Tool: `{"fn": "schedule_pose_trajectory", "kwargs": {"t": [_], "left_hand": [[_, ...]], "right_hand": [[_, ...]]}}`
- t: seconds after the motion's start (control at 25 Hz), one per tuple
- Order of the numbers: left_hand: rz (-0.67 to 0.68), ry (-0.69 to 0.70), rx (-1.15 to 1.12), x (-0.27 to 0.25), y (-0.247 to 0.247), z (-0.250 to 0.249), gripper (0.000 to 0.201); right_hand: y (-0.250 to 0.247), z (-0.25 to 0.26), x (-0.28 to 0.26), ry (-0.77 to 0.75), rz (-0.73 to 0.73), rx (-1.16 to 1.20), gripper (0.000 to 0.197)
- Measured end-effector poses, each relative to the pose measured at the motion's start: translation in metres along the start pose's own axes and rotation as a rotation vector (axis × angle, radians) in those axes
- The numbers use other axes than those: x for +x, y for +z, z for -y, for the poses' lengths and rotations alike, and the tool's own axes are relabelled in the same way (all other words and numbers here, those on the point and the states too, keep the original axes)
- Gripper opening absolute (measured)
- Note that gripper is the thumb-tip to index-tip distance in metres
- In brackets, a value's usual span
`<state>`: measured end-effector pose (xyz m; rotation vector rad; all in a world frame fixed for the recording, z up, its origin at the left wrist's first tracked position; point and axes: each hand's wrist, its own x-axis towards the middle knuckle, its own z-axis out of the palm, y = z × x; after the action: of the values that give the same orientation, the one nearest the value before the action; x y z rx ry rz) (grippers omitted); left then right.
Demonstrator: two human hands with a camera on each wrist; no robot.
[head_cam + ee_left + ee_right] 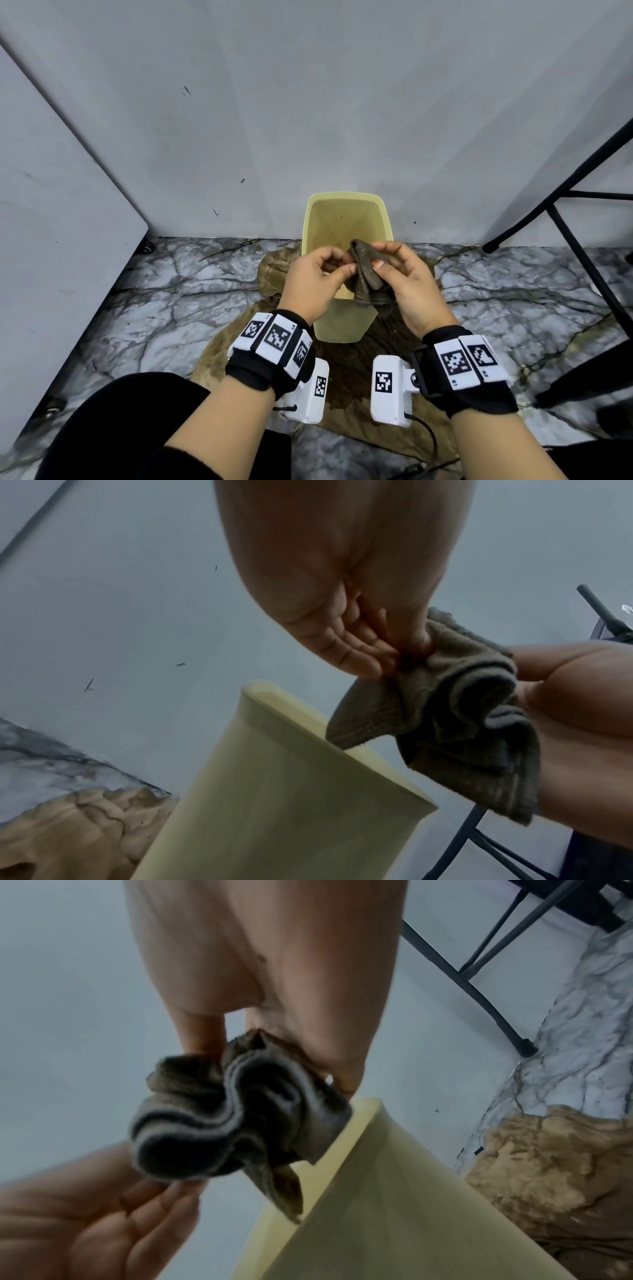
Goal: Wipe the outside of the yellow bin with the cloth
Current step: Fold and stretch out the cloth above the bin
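The yellow bin (342,325) stands upright on the floor against the wall, open at the top. Above its mouth both hands hold a bunched dark grey-brown cloth (368,277). My left hand (346,265) pinches the cloth's left edge between thumb and fingers. My right hand (379,255) grips its upper right part, thumb on the front. In the left wrist view the cloth (462,710) hangs in folds just over the bin's rim (308,718). The right wrist view shows the cloth (232,1115) beside the bin's wall (394,1218), with the left hand's fingers (164,1199) under it.
A crumpled tan fabric (274,274) lies under and around the bin on the marble-patterned floor (154,308). A grey wall (308,102) rises right behind it. A white panel (51,222) stands at the left, and black metal legs (582,257) at the right.
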<state>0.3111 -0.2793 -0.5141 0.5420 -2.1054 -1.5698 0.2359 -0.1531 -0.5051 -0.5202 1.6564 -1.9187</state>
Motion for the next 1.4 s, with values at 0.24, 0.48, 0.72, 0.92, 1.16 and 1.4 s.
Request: {"fn": "schedule_pose_trajectory", "kwargs": {"t": [0.24, 0.48, 0.72, 0.92, 1.16, 1.4], "left_hand": [[0.029, -0.045, -0.118, -0.004, 0.005, 0.002, 0.022], [-0.009, -0.087, -0.205, 0.0, 0.001, -0.003, 0.018], [0.1, -0.086, -0.181, -0.002, -0.001, -0.006, 0.031], [0.084, 0.013, 0.056, -0.004, 0.0, -0.005, 0.042], [-0.051, -0.015, 0.187, 0.0, 0.003, -0.003, 0.024], [-0.003, -0.034, 0.311, 0.001, -0.007, -0.011, 0.024]], "right_hand": [[-0.001, -0.001, 0.001, -0.112, -0.106, -0.268, 0.022], [-0.004, 0.013, -0.002, -0.082, 0.051, -0.432, 0.054], [-0.002, 0.012, -0.001, -0.092, 0.014, -0.564, 0.057], [0.002, 0.006, -0.001, -0.098, -0.109, -0.508, 0.034], [0.003, 0.003, 0.0, -0.118, -0.202, -0.531, 0.016], [-0.015, 0.007, 0.006, -0.104, -0.31, -0.601, 0.018]]}}
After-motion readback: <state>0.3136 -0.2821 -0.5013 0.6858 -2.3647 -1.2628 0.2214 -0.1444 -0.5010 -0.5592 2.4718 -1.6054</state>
